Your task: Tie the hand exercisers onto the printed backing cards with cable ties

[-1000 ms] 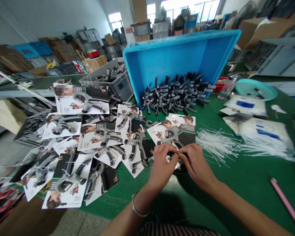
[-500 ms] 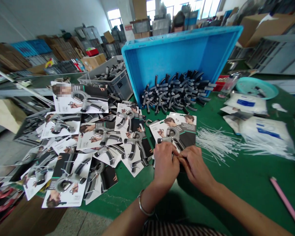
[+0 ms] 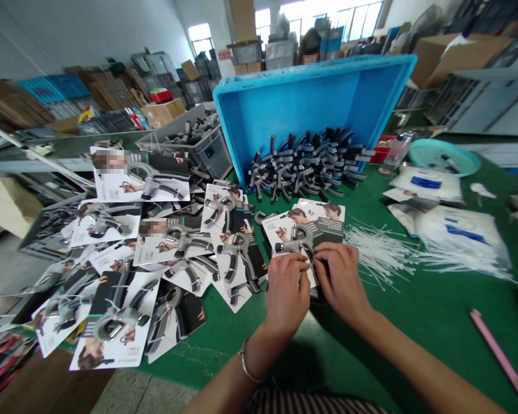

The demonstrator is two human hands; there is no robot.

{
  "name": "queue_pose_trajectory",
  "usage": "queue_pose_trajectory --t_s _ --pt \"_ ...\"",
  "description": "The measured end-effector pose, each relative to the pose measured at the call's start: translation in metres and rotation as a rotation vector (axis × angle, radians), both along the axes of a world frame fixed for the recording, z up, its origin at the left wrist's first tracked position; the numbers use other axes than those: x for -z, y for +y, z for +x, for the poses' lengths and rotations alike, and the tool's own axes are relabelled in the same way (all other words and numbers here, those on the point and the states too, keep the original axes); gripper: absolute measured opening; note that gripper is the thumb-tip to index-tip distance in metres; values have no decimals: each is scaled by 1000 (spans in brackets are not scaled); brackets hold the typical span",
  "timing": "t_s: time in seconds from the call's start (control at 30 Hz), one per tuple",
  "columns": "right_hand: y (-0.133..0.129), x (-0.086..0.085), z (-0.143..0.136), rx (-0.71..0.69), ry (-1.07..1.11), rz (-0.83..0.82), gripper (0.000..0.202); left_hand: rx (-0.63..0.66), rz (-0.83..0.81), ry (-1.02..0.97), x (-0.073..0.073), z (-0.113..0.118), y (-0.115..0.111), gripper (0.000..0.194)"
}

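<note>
We see one green table (image 3: 449, 322), and at its far side one blue crate (image 3: 293, 109) tipped toward us, with dozens of loose hand grips (image 3: 311, 164) heaped at its mouth, too tangled to count. To the left of the crate stands one grey bin (image 3: 213, 152) of similar parts. On the right we have one turquoise basin (image 3: 421, 150), two plastic bags (image 3: 427, 181) with blue markings, and one pink stick (image 3: 498, 356). Across the left lie at least eight carded grips (image 3: 181, 244); their overlaps hide the exact number. Before us, right of that spread, two cards overlap: one rear card (image 3: 330, 223) and one front card (image 3: 280, 231), which bears one grip (image 3: 309, 240) near its middle. Our two hands meet at its lower part, the left hand (image 3: 288, 290) and right hand (image 3: 340, 276) with fingers bent and tips close together; we cannot tell whether either has anything pinched. One bangle (image 3: 247, 368) rings our left wrist. Smallest are the white ties (image 3: 380, 253), in one loose pile just beside the right hand and another bunch against the nearer bag, too many to count.
</note>
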State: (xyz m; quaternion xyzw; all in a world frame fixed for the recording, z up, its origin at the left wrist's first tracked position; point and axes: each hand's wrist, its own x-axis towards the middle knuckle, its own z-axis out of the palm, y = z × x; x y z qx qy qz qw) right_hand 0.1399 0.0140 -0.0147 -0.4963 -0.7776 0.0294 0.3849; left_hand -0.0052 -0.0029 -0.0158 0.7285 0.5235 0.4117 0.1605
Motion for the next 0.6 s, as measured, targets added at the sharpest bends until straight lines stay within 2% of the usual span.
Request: queue_pose_trajectory --t_s 0.13,0.23,0.37,0.43,0.5,0.6 --pt "5 9 -4 25 118 -5 7 -110 4 -40 5 3 2 28" --pt "5 14 -5 41 173 -8 7 -159 -15 -66 3 2 3 33" --pt "4 16 -2 2 139 -5 8 -64 -69 -27 -4 -4 3 34" --pt "1 15 0 -35 161 -2 10 -42 -101 -68 -8 -11 6 34" --pt "-5 10 1 -28 247 17 12 -60 -169 -192 -12 -24 11 35" --pt "-17 3 6 67 336 54 16 -65 -364 -564 -22 -61 22 30"
